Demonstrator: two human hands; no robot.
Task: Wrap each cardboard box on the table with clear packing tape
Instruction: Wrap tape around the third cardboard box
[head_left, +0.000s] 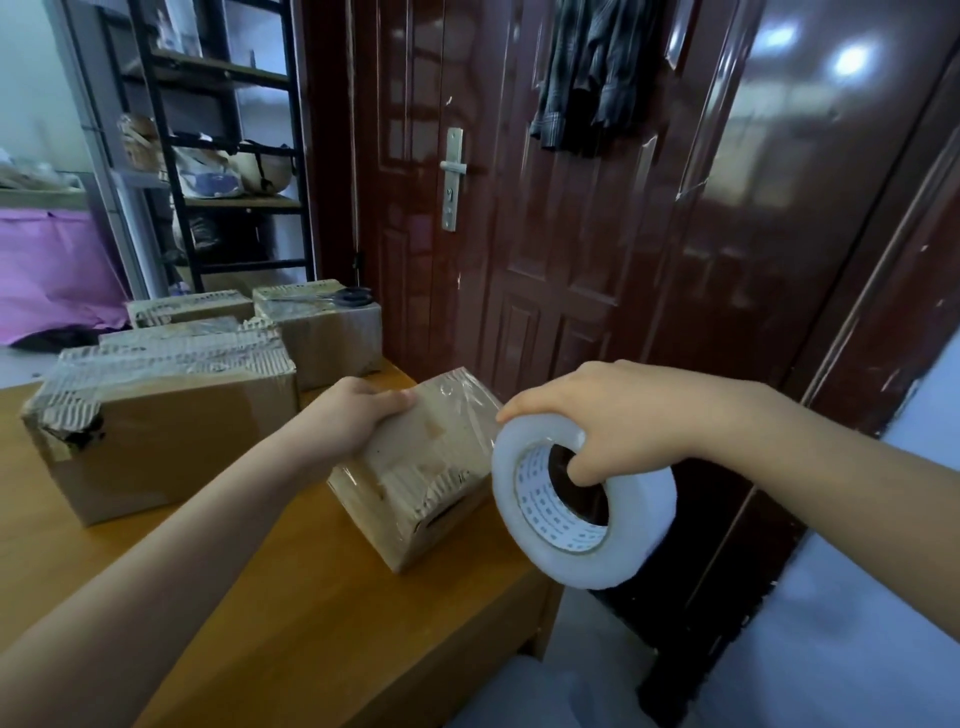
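Observation:
A small cardboard box (421, 467) sits tilted at the right edge of the wooden table (291, 613), with clear tape over its top. My left hand (353, 415) grips its upper left edge. My right hand (618, 415) holds a big roll of clear packing tape (587, 504) just right of the box, past the table's edge, fingers through the core. A strip of tape runs from the roll onto the box. A larger box (156, 415) with torn, taped edges stands to the left.
Two more boxes (322, 332) (189, 307) stand at the table's far side; black-handled scissors (348, 297) lie on the right one. A dark red door (545, 208) is close behind the table. A black shelf rack (223, 156) stands at the back left.

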